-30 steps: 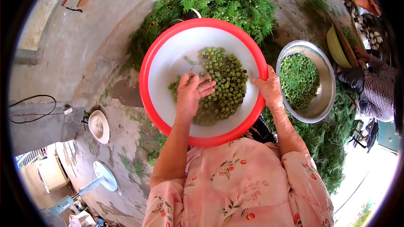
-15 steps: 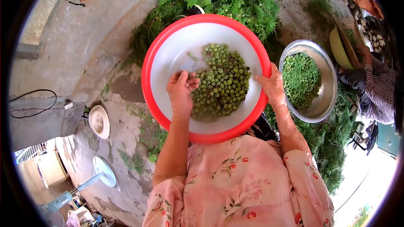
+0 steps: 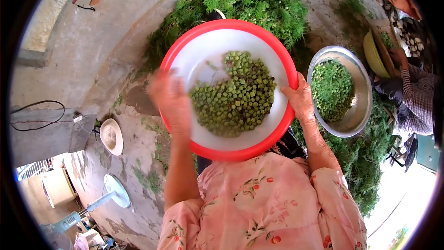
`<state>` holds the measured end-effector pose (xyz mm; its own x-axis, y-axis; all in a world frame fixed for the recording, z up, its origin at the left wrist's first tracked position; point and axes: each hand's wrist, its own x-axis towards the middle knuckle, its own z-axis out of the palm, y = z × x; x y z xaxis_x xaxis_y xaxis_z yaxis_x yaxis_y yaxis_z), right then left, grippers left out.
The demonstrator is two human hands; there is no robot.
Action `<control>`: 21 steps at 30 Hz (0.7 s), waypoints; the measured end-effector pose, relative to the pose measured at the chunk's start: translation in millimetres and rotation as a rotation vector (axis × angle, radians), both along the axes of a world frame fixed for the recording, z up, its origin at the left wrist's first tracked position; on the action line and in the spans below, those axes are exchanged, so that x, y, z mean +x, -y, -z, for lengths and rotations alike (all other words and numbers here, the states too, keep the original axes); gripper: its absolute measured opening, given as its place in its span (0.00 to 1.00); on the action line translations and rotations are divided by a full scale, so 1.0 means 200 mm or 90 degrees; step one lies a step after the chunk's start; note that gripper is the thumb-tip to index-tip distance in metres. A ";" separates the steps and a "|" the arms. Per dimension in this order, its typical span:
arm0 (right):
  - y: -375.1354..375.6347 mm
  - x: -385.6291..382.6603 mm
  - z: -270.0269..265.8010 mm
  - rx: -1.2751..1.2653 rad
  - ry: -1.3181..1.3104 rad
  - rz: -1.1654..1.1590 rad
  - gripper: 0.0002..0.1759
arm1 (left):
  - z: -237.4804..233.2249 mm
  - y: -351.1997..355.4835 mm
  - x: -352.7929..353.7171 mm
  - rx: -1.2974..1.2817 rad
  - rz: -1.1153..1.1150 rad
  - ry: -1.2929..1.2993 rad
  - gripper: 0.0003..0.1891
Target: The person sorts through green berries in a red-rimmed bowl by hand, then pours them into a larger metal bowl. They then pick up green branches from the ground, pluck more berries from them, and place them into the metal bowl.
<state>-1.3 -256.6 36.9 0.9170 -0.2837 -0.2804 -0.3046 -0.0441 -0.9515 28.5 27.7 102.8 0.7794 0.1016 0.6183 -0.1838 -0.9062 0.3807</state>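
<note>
A white plastic basin with a red rim (image 3: 291,71) is in front of me, above my lap. Small round green seed cones (image 3: 240,97), a few of them dark, cover its bottom toward the right and near side. My right hand (image 3: 299,96) grips the right rim, thumb inside and fingers around the outside. At the left rim is my left hand (image 3: 170,99), smeared by motion; its fingers do not show clearly. Whether it touches the rim or holds anything, I cannot make out.
A metal bowl (image 3: 362,106) of green cones and leaf bits stands to the right. Cut conifer branches (image 3: 259,1) lie behind the basin. Another person's checked sleeve (image 3: 416,88) is at far right, beside a yellow-green basin (image 3: 373,55). A hat (image 3: 111,137) and fan (image 3: 116,190) are left.
My left hand has moved left from over the cones to the basin's left rim. The basin has tilted slightly. My right hand keeps its hold on the rim.
</note>
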 end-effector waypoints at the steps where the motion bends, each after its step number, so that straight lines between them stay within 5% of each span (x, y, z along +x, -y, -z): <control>1: 0.00 0.00 -0.01 0.000 0.001 0.001 0.26 | 0.14 0.06 0.03 0.023 0.157 0.003 0.11; 3: 0.01 0.00 0.02 0.002 0.002 0.005 0.25 | 0.28 0.30 0.00 0.050 0.428 -0.153 0.10; 5: 0.01 -0.01 0.02 0.036 0.006 0.004 0.25 | 0.40 0.47 -0.11 0.281 0.502 -0.149 0.15; 10: 0.00 -0.01 0.01 0.067 0.021 0.022 0.24 | 0.51 0.47 -0.06 0.298 0.579 -0.214 0.20; 16: 0.00 -0.01 0.00 0.043 0.009 0.025 0.23 | 0.44 0.19 0.13 0.409 0.321 -0.358 0.25; 21: 0.00 -0.01 0.00 0.040 0.017 0.020 0.22 | 0.36 0.05 0.17 0.341 0.109 -0.270 0.20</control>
